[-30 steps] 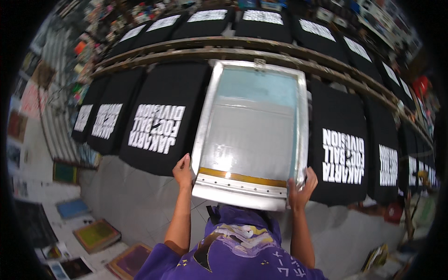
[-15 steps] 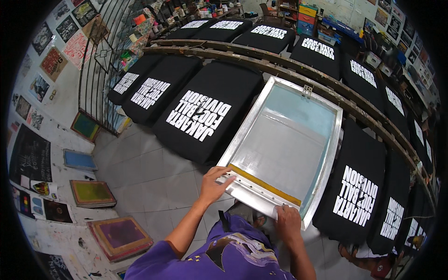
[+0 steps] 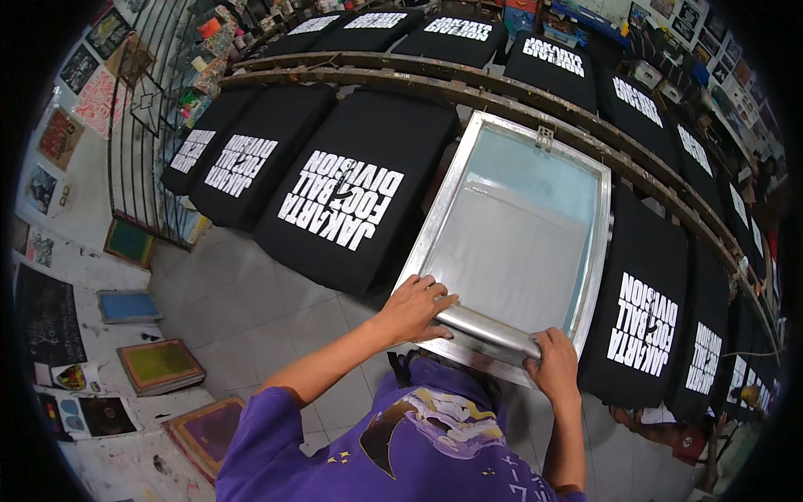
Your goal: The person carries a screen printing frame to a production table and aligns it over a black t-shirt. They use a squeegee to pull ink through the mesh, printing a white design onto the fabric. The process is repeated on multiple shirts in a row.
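Lying slanted in front of me is a metal-framed printing screen (image 3: 600,243), with pale grey mesh (image 3: 514,251) and a blue-green strip along its far end and right side. A squeegee with a rounded silver metal handle (image 3: 489,329) spans its near end. Around the squeegee's left end my left hand (image 3: 416,309) is closed, fingers over the top and thumb below. The right end is gripped by my right hand (image 3: 554,358), its fingers curled around the handle. The blade underneath is hidden from view.
Black shirts with white lettering lie on boards either side, one left (image 3: 355,184) and one right (image 3: 640,293). Behind the screen runs a long rail (image 3: 468,96), with more black shirts beyond. Coloured screens (image 3: 161,366) lean along the left wall.
Both hands have shifted rightward, the right one also upward, with the squeegee. Its handle has tipped over, so the yellow blade seen before no longer shows. The view has shifted slightly.
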`<state>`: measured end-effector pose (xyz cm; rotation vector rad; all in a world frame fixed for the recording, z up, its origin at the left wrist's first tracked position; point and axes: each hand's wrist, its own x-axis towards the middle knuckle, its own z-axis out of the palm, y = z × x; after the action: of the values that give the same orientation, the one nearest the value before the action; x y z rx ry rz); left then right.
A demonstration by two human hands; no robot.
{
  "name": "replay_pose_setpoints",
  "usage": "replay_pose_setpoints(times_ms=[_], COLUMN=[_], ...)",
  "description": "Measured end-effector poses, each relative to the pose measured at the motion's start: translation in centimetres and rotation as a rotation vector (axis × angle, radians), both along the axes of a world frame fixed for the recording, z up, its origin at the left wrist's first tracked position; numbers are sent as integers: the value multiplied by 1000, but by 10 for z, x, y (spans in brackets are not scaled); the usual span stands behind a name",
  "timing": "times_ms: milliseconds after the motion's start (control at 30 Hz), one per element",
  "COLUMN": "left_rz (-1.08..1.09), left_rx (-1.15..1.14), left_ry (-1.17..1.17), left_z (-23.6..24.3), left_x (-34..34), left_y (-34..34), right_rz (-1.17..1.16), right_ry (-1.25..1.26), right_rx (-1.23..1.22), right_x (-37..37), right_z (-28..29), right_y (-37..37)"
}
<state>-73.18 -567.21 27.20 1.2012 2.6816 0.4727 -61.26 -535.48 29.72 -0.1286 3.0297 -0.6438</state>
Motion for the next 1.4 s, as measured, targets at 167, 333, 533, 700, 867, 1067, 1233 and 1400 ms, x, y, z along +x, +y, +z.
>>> replay_pose_setpoints(times_ms=[167,333,533,700,867,1067,1233,1400], left_rz=[-9,-54,25,57,87,150,131,187], left_rx=[-19,-5,45,48,35,126,217,353], left_ry=[26,8,6,52,-65,75,260,468], left_z=[-6,-12,-16,-31,5,0,-26,-89], left_x=[-18,-22,-16,-1,-44,-160,-251,-240], left_y=[-3,-6,-2,-7,10,57,106,99], right_rz=[-187,-224,-219,-197,-126,-139,-192,-227], right_ry=[49,53,199,356,123,283,427,633], right_rx=[127,98,178,153,143,216,248,237], right_x=[12,14,16,21,-14,-131,-231,-219], right_z=[-12,-24,-43,-58,-27,-35,-55,-122], right_y=[1,11,12,10,32,90,124,120])
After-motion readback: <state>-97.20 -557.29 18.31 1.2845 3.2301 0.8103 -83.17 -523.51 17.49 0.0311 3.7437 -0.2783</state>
